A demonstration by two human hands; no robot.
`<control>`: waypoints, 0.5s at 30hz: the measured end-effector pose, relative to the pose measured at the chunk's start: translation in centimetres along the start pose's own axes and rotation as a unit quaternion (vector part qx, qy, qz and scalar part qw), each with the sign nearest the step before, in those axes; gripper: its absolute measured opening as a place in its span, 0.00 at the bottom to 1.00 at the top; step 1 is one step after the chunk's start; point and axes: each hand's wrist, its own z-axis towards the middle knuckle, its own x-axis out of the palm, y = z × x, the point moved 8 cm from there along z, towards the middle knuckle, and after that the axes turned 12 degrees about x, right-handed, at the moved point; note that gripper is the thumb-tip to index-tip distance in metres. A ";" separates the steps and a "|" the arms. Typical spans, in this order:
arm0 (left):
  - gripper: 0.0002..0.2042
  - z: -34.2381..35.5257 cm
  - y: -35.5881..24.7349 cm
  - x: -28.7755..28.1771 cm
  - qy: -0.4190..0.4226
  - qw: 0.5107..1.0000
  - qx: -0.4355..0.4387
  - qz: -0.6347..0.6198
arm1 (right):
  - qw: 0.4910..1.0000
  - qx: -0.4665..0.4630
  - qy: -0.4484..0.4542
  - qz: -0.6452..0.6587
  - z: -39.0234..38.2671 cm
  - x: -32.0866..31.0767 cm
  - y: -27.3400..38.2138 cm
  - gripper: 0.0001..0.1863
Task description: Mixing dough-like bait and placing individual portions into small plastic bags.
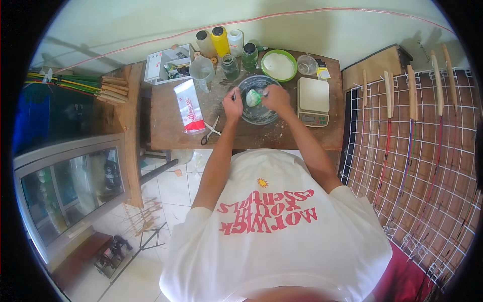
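A round grey bowl [260, 121] with white residue on its inner wall stands on the wooden table between my hands. My left hand [232, 104] is closed on the bowl's left rim. Over the bowl's right side, my right hand [276, 99] is closed around a green utensil [263, 94], perhaps a spatula; its handle is mostly hidden in the fingers. At the utensil's end, inside the bowl, is a white doughy lump [252, 98]. Right behind the bowl sits a green basin [291, 75] of white powder.
A digital scale [313, 100] stands to the right, a clear cup [306, 65] behind it. Leftward lie scissors [211, 131], a white-and-red packet [189, 106], a clear pitcher [202, 71] and a grey organizer box [155, 68]. Glass jars [230, 68] and a yellow bottle [221, 43] line the back.
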 end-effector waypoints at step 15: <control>0.14 -0.1 -1.5 0.3 0.010 1.000 0.008 0.020 | 0.997 0.050 -0.040 0.044 -0.9 0.6 -3.8 0.12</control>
